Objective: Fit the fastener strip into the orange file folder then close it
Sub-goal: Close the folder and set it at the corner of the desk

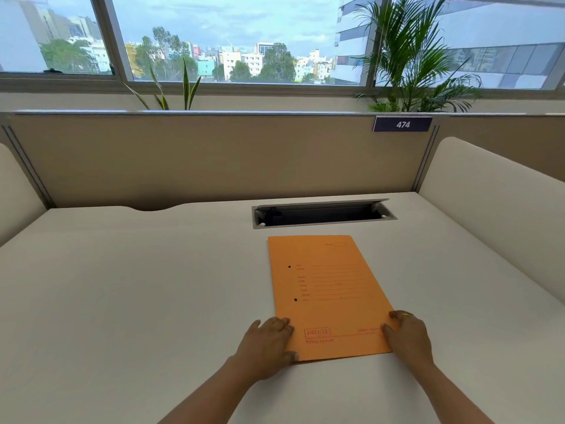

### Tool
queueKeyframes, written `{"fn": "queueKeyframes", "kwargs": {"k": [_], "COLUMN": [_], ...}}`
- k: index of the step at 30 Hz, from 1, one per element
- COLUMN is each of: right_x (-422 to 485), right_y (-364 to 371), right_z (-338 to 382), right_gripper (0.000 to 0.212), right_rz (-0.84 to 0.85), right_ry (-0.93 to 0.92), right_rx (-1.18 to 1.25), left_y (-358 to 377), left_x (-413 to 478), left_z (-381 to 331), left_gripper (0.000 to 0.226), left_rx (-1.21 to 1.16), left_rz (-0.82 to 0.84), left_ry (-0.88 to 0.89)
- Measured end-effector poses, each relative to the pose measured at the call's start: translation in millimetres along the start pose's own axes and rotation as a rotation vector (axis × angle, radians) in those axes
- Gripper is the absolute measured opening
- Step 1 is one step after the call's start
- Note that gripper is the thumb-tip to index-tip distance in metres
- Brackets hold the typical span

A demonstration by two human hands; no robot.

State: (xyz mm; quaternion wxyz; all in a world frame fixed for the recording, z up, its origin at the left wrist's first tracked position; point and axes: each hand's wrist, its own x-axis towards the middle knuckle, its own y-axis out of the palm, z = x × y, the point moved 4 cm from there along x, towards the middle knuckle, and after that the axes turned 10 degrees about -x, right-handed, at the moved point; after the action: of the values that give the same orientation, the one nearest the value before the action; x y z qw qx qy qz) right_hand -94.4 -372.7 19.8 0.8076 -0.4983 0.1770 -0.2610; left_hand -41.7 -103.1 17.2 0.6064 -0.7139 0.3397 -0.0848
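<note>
The orange file folder (pixel 327 289) lies closed and flat on the white desk (pixel 137 286), with red printing on its cover and two small dark holes near its left edge. My left hand (pixel 266 344) rests on the folder's near left corner, fingers on the cover and thumb at the front edge. My right hand (pixel 408 335) holds the near right corner, with a ring on one finger. No fastener strip shows anywhere in view.
An open cable tray slot (pixel 322 213) is cut into the desk just beyond the folder. A tan partition (pixel 214 160) with a "474" tag (pixel 402 124) closes the back. Cream side panels (pixel 495 191) stand at left and right. Plants and windows lie behind.
</note>
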Motion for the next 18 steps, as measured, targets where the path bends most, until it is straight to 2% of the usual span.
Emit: {"fn": "queueKeyframes", "kwargs": {"k": [9,13,18], "right_x": [39,58,79], "right_y": [9,11,11], "right_z": [33,44,53], "right_gripper": [0.051,0.055,0.077], "right_rz": [0.091,0.126,0.209], "right_ry": [-0.007,0.033,0.119], "right_rx": [-0.102,-0.105,-0.083], "left_y": [-21,-30,-41], "left_x": [44,63,79], "left_z": [17,26,30], "left_gripper": [0.074,0.073,0.064], "left_rx": [-0.146,-0.371,-0.578], "left_rz": [-0.017,-0.067,-0.179], "left_ry": [-0.187,-0.269,-0.312]}}
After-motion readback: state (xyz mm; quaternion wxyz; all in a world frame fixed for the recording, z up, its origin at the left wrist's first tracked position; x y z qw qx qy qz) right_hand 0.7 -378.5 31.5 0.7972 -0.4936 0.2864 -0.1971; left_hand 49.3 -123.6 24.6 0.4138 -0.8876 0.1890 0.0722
